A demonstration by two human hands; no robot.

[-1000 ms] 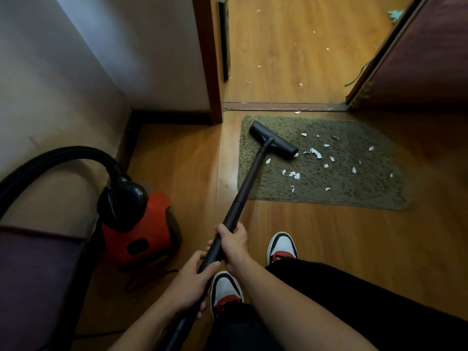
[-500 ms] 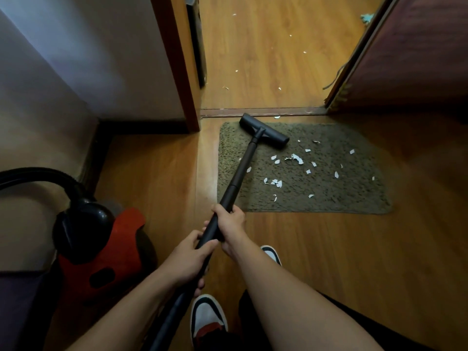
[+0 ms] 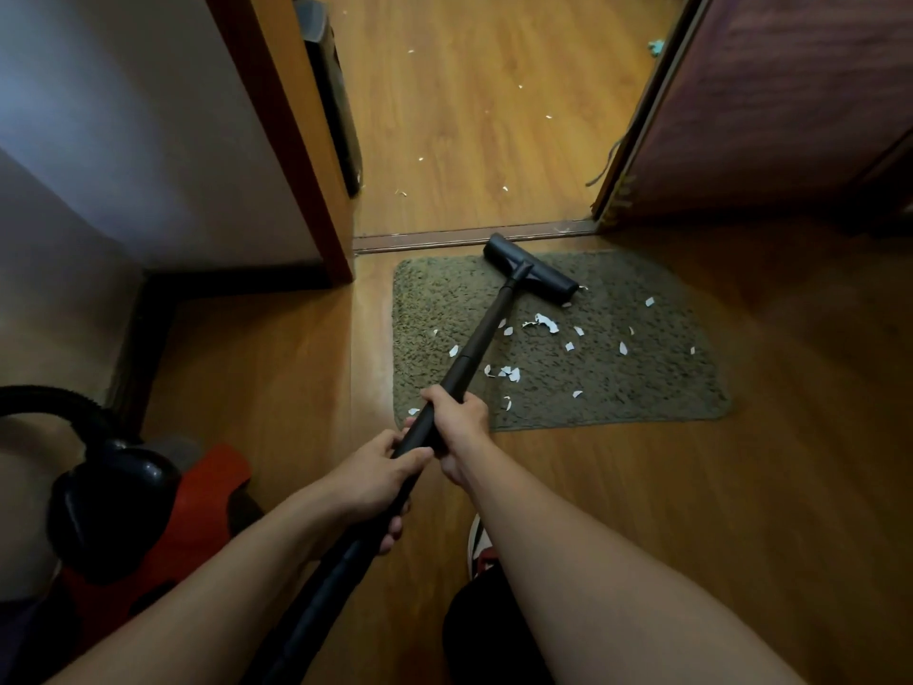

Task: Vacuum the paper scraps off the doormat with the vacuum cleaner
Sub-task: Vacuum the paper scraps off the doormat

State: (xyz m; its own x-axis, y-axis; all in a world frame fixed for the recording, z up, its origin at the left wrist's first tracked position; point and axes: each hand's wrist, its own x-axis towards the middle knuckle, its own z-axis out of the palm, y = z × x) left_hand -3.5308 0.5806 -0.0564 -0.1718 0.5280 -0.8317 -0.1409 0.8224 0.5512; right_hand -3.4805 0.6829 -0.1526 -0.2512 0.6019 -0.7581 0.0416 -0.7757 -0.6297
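Note:
A grey-green shaggy doormat (image 3: 657,388) lies on the wooden floor in front of a doorway. Several white paper scraps (image 3: 546,322) are scattered over its middle. The black vacuum wand (image 3: 486,328) runs from my hands to its floor nozzle (image 3: 531,270), which rests on the mat's far edge, just behind the scraps. My right hand (image 3: 457,427) grips the wand higher up, over the mat's near left corner. My left hand (image 3: 375,479) grips it just below, where the hose begins. The red and black vacuum body (image 3: 148,516) stands at the lower left.
A door frame (image 3: 291,140) and wall close off the left. A dark red door (image 3: 770,101) stands open at the right. More small scraps (image 3: 506,188) lie on the floor past the threshold (image 3: 469,234). My shoe (image 3: 479,546) shows under my right forearm.
The nozzle has been pushed forward and to the right, from the mat's left part to its far edge. I have stepped closer and both hands have moved forward along with the wand.

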